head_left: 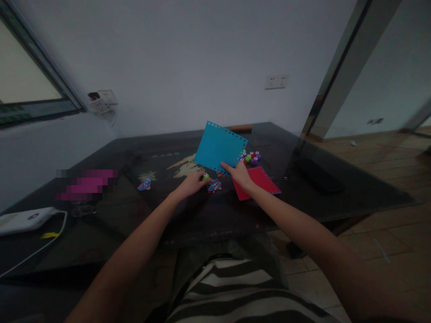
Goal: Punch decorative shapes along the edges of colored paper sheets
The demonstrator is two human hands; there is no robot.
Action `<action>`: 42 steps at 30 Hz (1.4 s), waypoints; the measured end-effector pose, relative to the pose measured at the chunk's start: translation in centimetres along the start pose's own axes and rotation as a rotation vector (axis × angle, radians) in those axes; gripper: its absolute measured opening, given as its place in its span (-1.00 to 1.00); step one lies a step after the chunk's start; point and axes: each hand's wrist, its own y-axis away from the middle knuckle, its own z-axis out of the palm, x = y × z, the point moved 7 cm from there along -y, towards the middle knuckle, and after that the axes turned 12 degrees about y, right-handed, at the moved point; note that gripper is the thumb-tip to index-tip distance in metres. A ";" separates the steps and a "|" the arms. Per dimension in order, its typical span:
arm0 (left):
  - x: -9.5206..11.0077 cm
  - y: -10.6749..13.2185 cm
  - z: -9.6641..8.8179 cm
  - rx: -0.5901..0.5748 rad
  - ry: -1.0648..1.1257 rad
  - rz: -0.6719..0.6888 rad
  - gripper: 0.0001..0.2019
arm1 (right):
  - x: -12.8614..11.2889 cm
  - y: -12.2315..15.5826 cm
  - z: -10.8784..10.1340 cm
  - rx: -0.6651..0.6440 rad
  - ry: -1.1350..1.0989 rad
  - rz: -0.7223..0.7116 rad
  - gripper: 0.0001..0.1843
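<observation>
A blue sheet of paper with rows of small holes along its edges is raised above the table, its lower edge pinched in my right hand. My left hand is closed around a small green craft punch with a white top, just below the sheet's lower left part. Under it lies a heap of tiny coloured paper bits. Beneath my right wrist rests a red sheet, also with holes along its edge. Several purple, red and green craft punches stand together behind the red sheet.
The dark glossy table meets the wall at the back. Another heap of paper bits lies to the left, near a blurred pink object. A white device with a cable sits far left; a dark flat object lies right.
</observation>
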 end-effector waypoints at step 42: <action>3.0 -11.3 5.5 -0.004 -0.095 -0.025 -0.69 | 2.2 -0.8 -21.0 0.699 -0.095 -0.091 -0.66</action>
